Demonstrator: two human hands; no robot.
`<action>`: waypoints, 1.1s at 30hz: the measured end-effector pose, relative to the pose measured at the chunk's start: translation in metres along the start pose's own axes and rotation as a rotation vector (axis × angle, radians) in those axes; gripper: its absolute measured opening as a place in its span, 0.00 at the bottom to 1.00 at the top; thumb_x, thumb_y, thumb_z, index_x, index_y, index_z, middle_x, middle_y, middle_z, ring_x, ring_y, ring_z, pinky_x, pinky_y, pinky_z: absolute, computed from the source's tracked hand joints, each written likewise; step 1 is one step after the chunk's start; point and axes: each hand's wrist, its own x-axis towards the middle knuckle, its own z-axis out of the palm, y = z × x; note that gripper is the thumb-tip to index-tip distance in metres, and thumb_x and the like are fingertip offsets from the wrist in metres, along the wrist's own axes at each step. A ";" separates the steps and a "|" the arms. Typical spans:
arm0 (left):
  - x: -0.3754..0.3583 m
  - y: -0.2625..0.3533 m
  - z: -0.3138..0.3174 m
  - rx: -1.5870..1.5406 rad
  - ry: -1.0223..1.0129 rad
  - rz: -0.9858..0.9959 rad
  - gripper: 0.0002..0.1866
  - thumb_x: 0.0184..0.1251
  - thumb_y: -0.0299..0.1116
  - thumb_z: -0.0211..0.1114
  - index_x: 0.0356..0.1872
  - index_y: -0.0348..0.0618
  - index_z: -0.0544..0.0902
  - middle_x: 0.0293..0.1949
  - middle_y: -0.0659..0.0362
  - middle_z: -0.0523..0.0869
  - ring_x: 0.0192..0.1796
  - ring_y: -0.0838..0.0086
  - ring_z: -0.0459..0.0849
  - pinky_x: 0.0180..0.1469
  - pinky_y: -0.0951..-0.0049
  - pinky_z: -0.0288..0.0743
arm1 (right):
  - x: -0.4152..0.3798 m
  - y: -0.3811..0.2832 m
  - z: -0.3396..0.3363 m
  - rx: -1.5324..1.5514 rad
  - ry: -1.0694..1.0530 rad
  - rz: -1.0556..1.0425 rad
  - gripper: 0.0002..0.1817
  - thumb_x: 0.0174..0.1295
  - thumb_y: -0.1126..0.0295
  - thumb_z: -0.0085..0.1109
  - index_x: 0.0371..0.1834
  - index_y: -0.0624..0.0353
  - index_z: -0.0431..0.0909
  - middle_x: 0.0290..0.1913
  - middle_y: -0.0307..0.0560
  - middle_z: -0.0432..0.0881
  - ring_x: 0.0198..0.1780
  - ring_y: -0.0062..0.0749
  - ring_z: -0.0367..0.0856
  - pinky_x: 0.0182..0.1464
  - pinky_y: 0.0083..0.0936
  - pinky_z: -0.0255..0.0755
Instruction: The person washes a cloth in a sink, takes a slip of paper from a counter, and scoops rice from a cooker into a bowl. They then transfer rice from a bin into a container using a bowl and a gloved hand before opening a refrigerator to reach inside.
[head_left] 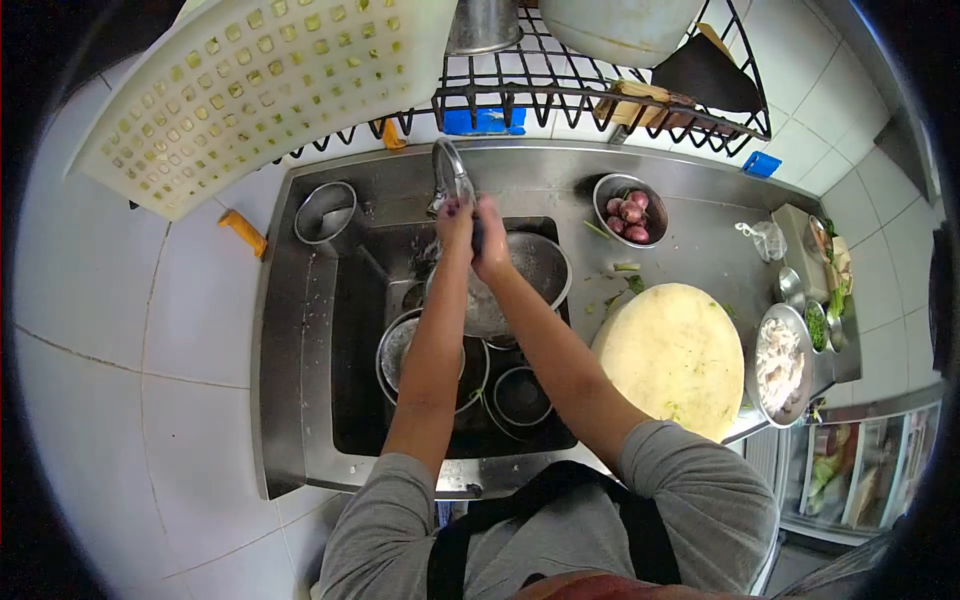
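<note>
Both hands are raised close together under the curved metal faucet (452, 165), over the sink (350, 400). My left hand (456, 222) has its fingers closed near the spout. Close on its right, my right hand (490, 242) is closed too, its fingers somewhat blurred. A narrow dark thing shows between the two palms, too hidden to name. Below the hands sits a metal colander or bowl (530, 270), wet and partly covered by my forearms. Further down in the sink stand a metal pot (385, 365) and a smaller dark pot (522, 397).
On the right of the counter are a bowl of red onions (630, 212), a round cutting board (670, 355) and a bowl of pale sliced food (782, 365). A metal canister (328, 213) stands left. A wire rack (580, 90) and a perforated white basket (260, 80) hang overhead.
</note>
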 end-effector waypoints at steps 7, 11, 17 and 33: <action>-0.003 -0.012 -0.027 0.198 -0.325 -0.021 0.17 0.62 0.42 0.52 0.44 0.40 0.76 0.41 0.59 0.78 0.42 0.73 0.75 0.45 0.74 0.67 | 0.031 0.005 0.001 -1.461 0.232 -0.777 0.21 0.59 0.51 0.47 0.33 0.61 0.77 0.29 0.56 0.78 0.31 0.44 0.76 0.35 0.28 0.70; -0.017 -0.012 -0.034 0.028 -0.117 -0.243 0.16 0.60 0.31 0.52 0.49 0.38 0.70 0.41 0.55 0.76 0.45 0.71 0.73 0.47 0.71 0.66 | 0.055 0.004 -0.011 -1.406 0.183 -0.296 0.22 0.59 0.52 0.48 0.40 0.63 0.74 0.32 0.57 0.77 0.37 0.42 0.75 0.44 0.32 0.67; -0.021 0.005 -0.045 -0.075 -0.270 -0.156 0.27 0.48 0.18 0.59 0.53 0.42 0.67 0.41 0.55 0.77 0.43 0.65 0.76 0.46 0.68 0.70 | 0.048 0.004 -0.031 -0.601 -0.038 0.021 0.25 0.58 0.62 0.53 0.58 0.55 0.60 0.45 0.47 0.75 0.41 0.35 0.74 0.44 0.30 0.68; -0.003 0.016 -0.008 -0.180 -0.263 -0.454 0.24 0.59 0.48 0.54 0.40 0.33 0.76 0.38 0.48 0.79 0.38 0.63 0.79 0.42 0.66 0.71 | 0.046 0.016 -0.037 -1.636 0.381 -0.611 0.30 0.51 0.50 0.55 0.45 0.66 0.67 0.39 0.65 0.76 0.45 0.57 0.74 0.46 0.41 0.67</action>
